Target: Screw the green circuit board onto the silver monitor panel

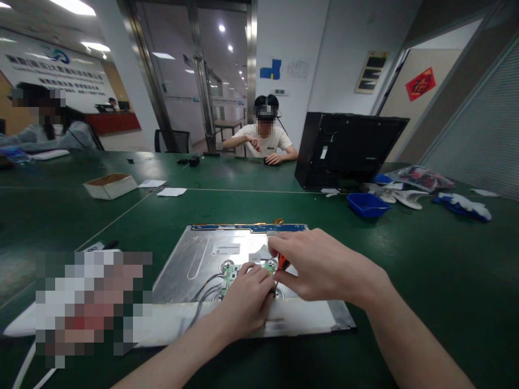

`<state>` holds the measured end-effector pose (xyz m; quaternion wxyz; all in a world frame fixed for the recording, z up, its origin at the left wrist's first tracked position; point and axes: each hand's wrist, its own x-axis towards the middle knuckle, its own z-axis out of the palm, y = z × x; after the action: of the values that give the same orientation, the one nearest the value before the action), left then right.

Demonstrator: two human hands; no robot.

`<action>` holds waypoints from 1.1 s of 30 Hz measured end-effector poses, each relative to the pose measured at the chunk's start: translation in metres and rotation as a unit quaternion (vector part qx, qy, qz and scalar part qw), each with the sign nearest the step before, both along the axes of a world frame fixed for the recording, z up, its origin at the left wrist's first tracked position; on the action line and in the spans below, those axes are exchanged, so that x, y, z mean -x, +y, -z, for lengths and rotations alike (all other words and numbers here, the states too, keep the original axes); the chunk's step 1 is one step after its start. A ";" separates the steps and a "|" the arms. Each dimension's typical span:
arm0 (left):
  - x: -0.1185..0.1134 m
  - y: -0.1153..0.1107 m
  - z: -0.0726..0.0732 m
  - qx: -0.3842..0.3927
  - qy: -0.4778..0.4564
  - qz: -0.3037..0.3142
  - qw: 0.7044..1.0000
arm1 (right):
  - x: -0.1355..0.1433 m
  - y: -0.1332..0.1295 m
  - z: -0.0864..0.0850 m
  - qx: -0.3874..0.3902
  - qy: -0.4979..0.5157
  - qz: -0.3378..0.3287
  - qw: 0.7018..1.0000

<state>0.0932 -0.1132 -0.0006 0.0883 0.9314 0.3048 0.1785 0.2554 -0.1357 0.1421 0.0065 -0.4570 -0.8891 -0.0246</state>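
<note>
A silver display panel (176, 275) lies back-up on the table in front of me, with a blue circuit strip (227, 228) along its far edge. A small green circuit board (231, 273) with cables on its left sits in the middle of the panel. My left hand (253, 294) has its fingers bent and pressed together on the board, holding it down. My right hand (310, 265) grips a screwdriver (283, 263) by its orange and black handle. The screwdriver points down at the board's right side, beside my left fingers; its tip is hidden.
To the right stand a black monitor (348, 151) and a blue tray (368, 206), with gloves (462, 206) farther out. An open box (111, 186) and paper slips (172, 192) lie at left. A blurred white object (91, 302) is near left. Two people sit around the table.
</note>
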 end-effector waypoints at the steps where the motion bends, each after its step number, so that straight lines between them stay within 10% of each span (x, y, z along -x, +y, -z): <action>1: 0.000 0.000 0.000 0.001 0.001 0.000 1.000 | -0.001 -0.001 0.000 0.007 0.009 -0.016 1.000; 33: 0.000 -0.001 -0.003 0.002 0.001 0.004 1.000 | 0.002 0.004 0.000 -0.010 -0.025 0.024 0.999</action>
<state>0.0933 -0.1138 0.0026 0.0908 0.9326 0.3016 0.1760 0.2531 -0.1321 0.1419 -0.0115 -0.4776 -0.8773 -0.0455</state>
